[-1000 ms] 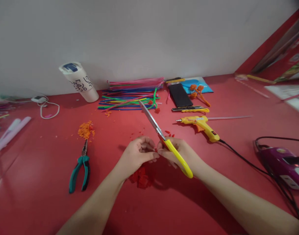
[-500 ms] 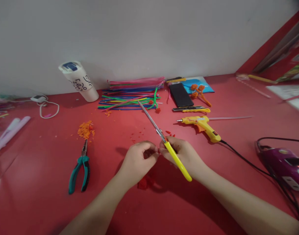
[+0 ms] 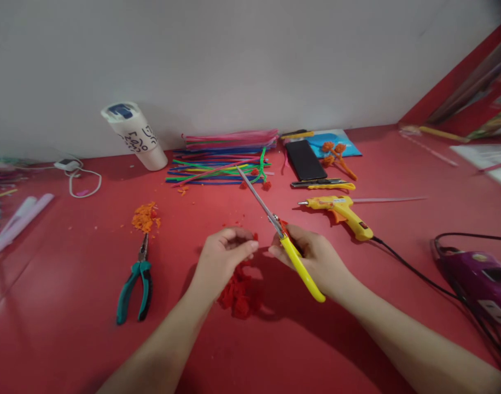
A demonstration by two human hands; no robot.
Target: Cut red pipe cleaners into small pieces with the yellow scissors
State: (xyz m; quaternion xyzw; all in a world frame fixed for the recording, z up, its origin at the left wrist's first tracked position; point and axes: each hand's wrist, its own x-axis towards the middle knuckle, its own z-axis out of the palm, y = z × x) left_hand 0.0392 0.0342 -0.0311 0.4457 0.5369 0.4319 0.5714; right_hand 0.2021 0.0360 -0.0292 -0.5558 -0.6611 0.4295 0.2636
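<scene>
My left hand [image 3: 223,257] pinches a small red fuzzy piece [image 3: 255,237] between thumb and fingers. Its exact kind is too small to make out. Just right of it, my right hand [image 3: 316,257] grips scissors [image 3: 302,268] with yellow handles, their closed-looking blades pointing up and to the left. The two hands are slightly apart. Below my left hand, a heap of red fuzzy bits [image 3: 240,298] lies on the red table [image 3: 185,355], partly hidden by the hand.
Pliers [image 3: 139,284] and orange clippings [image 3: 146,217] lie left. Pipe cleaners [image 3: 217,158], a tumbler [image 3: 138,137], a phone [image 3: 305,160], a cutter knife [image 3: 322,184] and orange pipe-cleaner flowers [image 3: 335,153] are behind. A corded glue gun [image 3: 336,208] and purple power strip [image 3: 476,279] lie right.
My hands have drawn apart, the left moving left with the red piece and the right shifting slightly right with the scissors. More of the red heap now shows.
</scene>
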